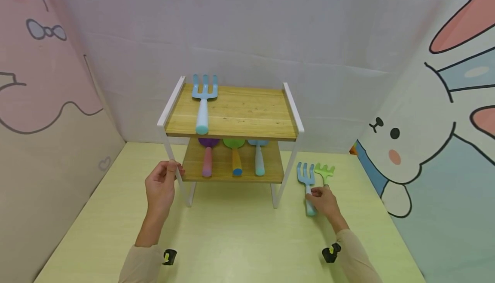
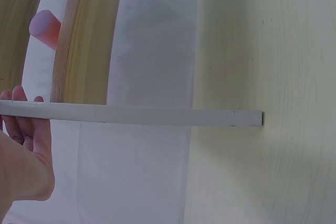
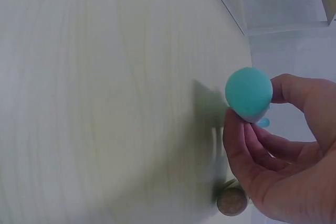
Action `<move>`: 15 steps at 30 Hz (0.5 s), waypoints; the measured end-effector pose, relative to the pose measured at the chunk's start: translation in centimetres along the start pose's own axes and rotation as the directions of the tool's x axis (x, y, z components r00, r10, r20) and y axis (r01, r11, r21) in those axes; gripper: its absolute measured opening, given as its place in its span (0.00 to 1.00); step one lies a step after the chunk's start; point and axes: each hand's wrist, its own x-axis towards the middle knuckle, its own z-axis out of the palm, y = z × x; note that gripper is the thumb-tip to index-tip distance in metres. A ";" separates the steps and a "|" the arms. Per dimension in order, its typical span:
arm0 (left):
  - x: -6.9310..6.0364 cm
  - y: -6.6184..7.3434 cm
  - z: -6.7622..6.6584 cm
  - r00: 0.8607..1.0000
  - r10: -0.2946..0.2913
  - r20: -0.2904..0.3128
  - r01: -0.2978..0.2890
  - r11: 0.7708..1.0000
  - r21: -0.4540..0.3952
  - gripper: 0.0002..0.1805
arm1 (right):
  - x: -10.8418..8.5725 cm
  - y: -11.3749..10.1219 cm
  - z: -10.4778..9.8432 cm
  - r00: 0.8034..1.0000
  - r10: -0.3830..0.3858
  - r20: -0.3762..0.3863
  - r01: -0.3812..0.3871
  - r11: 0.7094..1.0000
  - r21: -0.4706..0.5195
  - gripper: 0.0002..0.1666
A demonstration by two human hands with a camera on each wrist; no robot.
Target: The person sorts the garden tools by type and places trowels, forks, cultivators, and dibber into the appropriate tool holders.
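My left hand (image 1: 161,185) grips the front left post of a small two-tier shelf (image 1: 232,111). In the left wrist view, the fingers (image 2: 37,135) pass behind the white post (image 2: 147,115). My right hand (image 1: 325,203) pinches the handle of a light blue garden fork (image 1: 308,179), to the right of the shelf. Its turquoise handle end (image 3: 249,92) faces the right wrist camera, with thumb and fingers on either side. A green rake (image 1: 325,171) lies close beside it, its handle partly hidden by my right hand.
Another blue fork (image 1: 203,106) lies on the top board's left side. Below are a purple tool with a pink handle (image 1: 207,162), a green one with a yellow handle (image 1: 236,160) and a blue one (image 1: 259,160), heads partly hidden. White cloth (image 1: 251,29) hangs behind the table (image 1: 232,240).
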 end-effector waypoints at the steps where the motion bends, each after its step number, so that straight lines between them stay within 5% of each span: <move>1: 0.0 0.0 0.0 1.000 0.002 0.000 -0.002 1.000 -0.001 0.16 | 0.0 0.0 0.0 1.000 -0.001 0.002 0.001 1.000 0.007 0.24; 15: 0.0 -0.1 0.0 1.000 0.005 0.004 -0.004 1.000 -0.008 0.15 | -0.6 0.4 -0.5 0.986 0.067 0.154 -0.101 0.968 0.228 0.35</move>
